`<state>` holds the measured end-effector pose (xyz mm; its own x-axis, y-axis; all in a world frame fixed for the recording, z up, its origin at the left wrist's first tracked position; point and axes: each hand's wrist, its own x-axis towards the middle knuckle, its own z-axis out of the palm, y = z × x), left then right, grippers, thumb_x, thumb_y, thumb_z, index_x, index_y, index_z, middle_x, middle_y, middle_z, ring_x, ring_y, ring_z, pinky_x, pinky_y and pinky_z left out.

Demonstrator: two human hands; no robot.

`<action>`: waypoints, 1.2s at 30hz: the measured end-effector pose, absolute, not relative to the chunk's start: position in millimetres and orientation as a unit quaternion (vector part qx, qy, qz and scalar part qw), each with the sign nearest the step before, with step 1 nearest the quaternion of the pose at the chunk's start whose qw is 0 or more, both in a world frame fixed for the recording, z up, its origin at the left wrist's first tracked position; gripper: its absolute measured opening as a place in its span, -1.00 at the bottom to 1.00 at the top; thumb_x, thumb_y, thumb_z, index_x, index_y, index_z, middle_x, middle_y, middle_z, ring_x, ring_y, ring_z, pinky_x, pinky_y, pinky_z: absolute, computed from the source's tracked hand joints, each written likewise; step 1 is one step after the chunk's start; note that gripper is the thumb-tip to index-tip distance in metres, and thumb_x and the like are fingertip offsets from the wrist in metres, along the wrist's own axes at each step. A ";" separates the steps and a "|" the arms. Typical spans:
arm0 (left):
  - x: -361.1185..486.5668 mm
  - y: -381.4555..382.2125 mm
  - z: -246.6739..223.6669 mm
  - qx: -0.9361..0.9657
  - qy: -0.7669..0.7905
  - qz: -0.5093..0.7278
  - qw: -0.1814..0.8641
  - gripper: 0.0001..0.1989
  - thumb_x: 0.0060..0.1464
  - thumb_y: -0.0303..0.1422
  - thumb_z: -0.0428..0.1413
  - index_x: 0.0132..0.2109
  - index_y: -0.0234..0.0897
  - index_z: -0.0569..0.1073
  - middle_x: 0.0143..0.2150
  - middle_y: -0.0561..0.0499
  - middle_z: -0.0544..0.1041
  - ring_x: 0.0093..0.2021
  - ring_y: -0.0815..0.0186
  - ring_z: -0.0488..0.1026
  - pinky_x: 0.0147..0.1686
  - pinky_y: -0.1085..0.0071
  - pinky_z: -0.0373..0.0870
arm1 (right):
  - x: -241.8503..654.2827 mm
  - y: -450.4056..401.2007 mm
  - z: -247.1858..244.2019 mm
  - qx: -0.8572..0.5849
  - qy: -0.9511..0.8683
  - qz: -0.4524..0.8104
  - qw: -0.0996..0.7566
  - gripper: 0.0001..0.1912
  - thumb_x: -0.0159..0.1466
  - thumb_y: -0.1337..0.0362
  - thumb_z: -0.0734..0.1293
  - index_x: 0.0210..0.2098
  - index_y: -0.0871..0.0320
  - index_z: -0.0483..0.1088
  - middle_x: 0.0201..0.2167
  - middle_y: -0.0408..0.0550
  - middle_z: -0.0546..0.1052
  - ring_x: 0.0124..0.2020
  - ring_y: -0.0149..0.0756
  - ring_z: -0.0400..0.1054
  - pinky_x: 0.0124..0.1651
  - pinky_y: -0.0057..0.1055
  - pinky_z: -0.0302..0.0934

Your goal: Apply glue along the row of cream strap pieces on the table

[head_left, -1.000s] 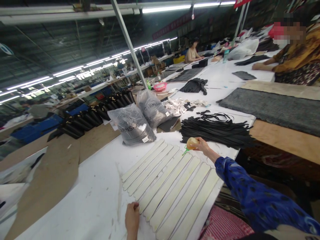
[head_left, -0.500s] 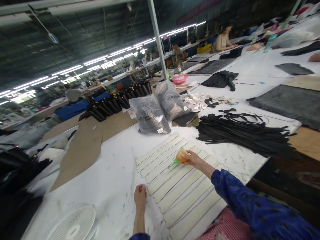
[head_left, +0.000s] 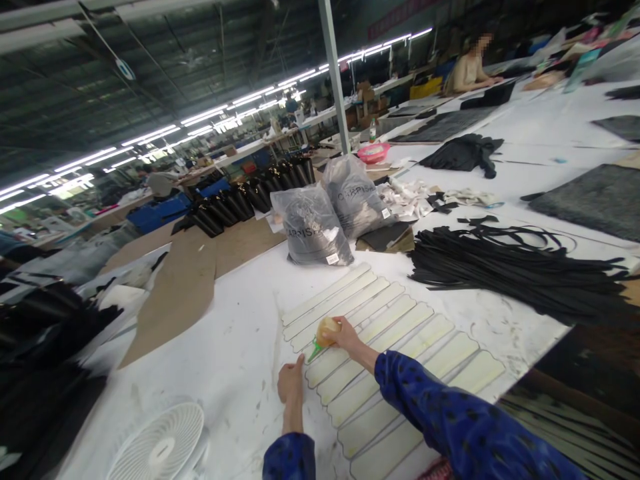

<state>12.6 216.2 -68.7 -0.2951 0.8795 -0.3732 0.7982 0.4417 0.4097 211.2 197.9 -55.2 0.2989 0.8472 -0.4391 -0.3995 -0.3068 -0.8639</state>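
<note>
A row of pale strips with scalloped ends lies side by side on the white table. My right hand grips a yellowish squeeze bottle whose green nozzle points down at the left ends of the strips. Beside those ends, close to the nozzle, is my left hand, its fingers curled in and the thumb or a finger pointing up at the strip edge. Whether it holds anything is too small to tell.
Two clear bags of dark goods stand behind the strips. Black straps lie at the right, a white fan at the lower left, brown sheets at the left. Another person sits at the far table.
My right hand has moved left along the strips with the bottle, toward their left ends. My left hand has come up to the strip edge near the nozzle. The view has shifted slightly.
</note>
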 end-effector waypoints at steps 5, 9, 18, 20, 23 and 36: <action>15.5 217.8 -66.5 0.520 0.809 0.037 0.271 -0.52 -0.02 0.03 0.00 -0.21 -0.29 0.49 -0.15 -0.29 0.57 -0.07 -0.09 0.48 -0.23 0.17 0.37 | 211.9 201.4 -60.8 -0.589 -0.211 0.554 0.549 -0.41 -0.18 0.20 0.52 -0.19 0.10 0.25 -0.29 -0.13 0.44 -0.27 -0.19 0.41 -0.37 -0.26 0.40; 15.9 217.6 -64.1 0.524 0.808 0.028 0.268 -0.51 0.00 0.03 -0.01 -0.20 -0.30 0.49 -0.14 -0.30 0.57 -0.07 -0.10 0.48 -0.24 0.15 0.37 | 219.8 201.9 -59.1 -0.603 -0.221 0.537 0.547 -0.43 -0.16 0.22 0.52 -0.20 0.08 0.26 -0.29 -0.12 0.43 -0.28 -0.20 0.40 -0.39 -0.29 0.39; 15.0 218.5 -65.4 0.527 0.805 0.022 0.270 -0.49 0.00 0.05 -0.01 -0.19 -0.31 0.48 -0.12 -0.31 0.56 -0.05 -0.11 0.47 -0.24 0.15 0.37 | 234.7 199.8 -59.6 -0.607 -0.244 0.518 0.551 -0.41 -0.19 0.19 0.53 -0.19 0.09 0.28 -0.32 -0.14 0.45 -0.29 -0.18 0.40 -0.44 -0.30 0.38; 14.8 218.8 -65.6 0.527 0.805 0.021 0.271 -0.47 -0.02 0.07 -0.01 -0.20 -0.31 0.48 -0.12 -0.30 0.56 -0.05 -0.11 0.47 -0.24 0.15 0.37 | 237.0 199.3 -60.3 -0.600 -0.241 0.522 0.557 -0.41 -0.19 0.20 0.53 -0.20 0.09 0.28 -0.33 -0.15 0.46 -0.28 -0.17 0.41 -0.42 -0.29 0.39; 14.5 219.0 -65.7 0.527 0.805 0.021 0.272 -0.46 -0.03 0.10 -0.02 -0.21 -0.29 0.48 -0.13 -0.28 0.56 -0.06 -0.09 0.47 -0.24 0.15 0.37 | 241.7 197.5 -59.3 -0.584 -0.236 0.530 0.568 -0.41 -0.19 0.19 0.54 -0.21 0.08 0.26 -0.33 -0.15 0.47 -0.29 -0.17 0.42 -0.41 -0.28 0.40; 11.7 220.0 -69.4 0.537 0.801 0.017 0.266 -0.45 -0.04 0.12 -0.04 -0.21 -0.28 0.48 -0.15 -0.27 0.57 -0.09 -0.07 0.49 -0.24 0.15 0.37 | 283.3 192.9 -58.8 -0.600 -0.223 0.511 0.574 -0.37 -0.20 0.16 0.55 -0.19 0.10 0.24 -0.36 -0.17 0.47 -0.33 -0.17 0.44 -0.40 -0.21 0.41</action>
